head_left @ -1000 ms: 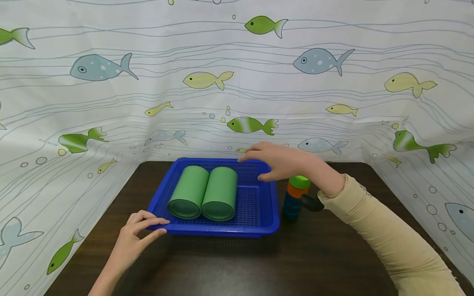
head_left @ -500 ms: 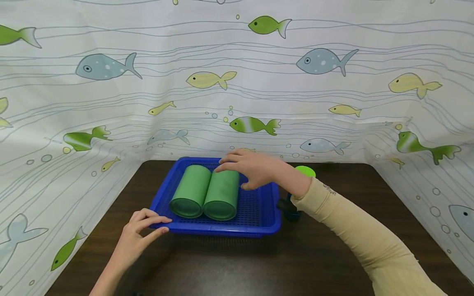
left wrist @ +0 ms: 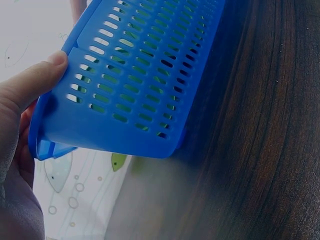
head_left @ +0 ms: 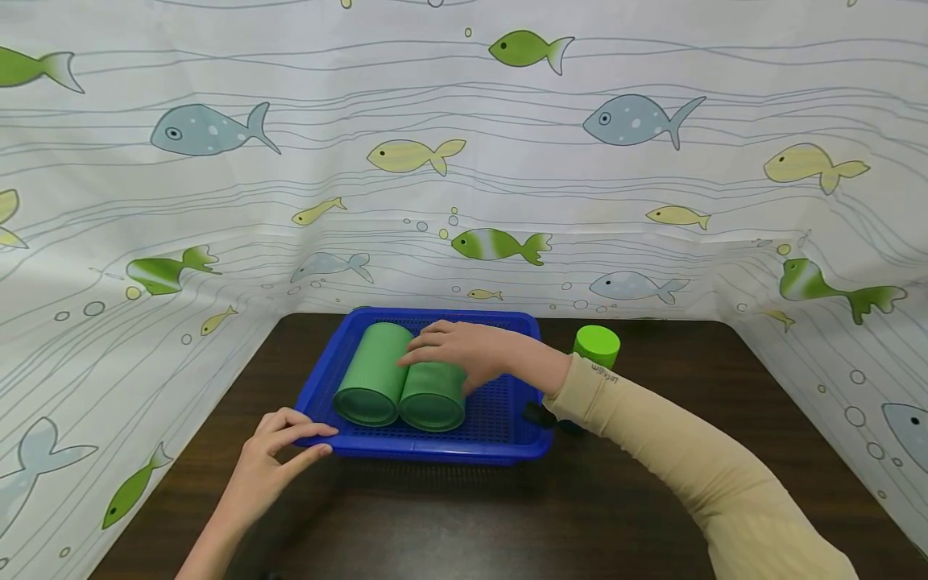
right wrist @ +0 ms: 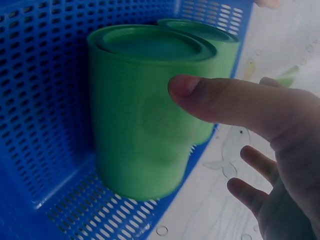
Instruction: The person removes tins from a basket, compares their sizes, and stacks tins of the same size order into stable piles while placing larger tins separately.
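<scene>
A white fish-print sheet fills the upper half of the frame and hangs down the left and right edges, walling in the space. Below it spreads the table, dark wood with a visible grain and a dull sheen at the bottom centre. A blue basket, slotted all over, sits mid-frame near the back of the table, its long side running across the picture. A beige sleeve enters from the lower right and passes over the basket's right side, covering part of what lies behind.

Two green cans lie on their sides in the left and middle of the basket, touching each other. The left can has its long axis running from lower left to upper right; the right can points more nearly straight up the frame. Both turn a rimmed end toward the bottom edge.

The left hand, at lower left, pinches the basket's near-left corner, thumb against the outside. The right hand hides the far part of the right can, its grip spread wide across it; whether it presses there cannot be told. Right of the basket shows a lime lid, with the sleeve blocking what is beneath. A small black piece below the right wrist overlaps the basket's right rim.
</scene>
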Demonstrator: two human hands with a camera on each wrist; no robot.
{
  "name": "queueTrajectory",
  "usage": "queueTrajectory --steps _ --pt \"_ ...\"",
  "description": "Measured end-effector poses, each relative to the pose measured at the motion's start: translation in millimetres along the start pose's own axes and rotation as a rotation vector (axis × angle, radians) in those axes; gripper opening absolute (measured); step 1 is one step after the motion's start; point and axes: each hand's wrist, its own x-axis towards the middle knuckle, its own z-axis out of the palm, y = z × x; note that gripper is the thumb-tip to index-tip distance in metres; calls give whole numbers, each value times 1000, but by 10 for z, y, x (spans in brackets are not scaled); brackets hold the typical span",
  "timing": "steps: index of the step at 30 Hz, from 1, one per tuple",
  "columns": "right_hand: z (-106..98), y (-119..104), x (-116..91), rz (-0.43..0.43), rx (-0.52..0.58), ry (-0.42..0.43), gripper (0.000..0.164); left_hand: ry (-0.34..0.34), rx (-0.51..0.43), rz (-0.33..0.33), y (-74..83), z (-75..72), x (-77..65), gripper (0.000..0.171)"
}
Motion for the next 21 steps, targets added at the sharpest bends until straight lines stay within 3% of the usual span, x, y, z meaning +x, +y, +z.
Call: queueTrajectory --steps 11,21 --pt "183 -105 127 -11 -189 -115 96 10 -5 19 -43 16 -18 36" --pt "292 -112 235 24 -246 -157 98 -3 -7 7 -17 1 -5 34"
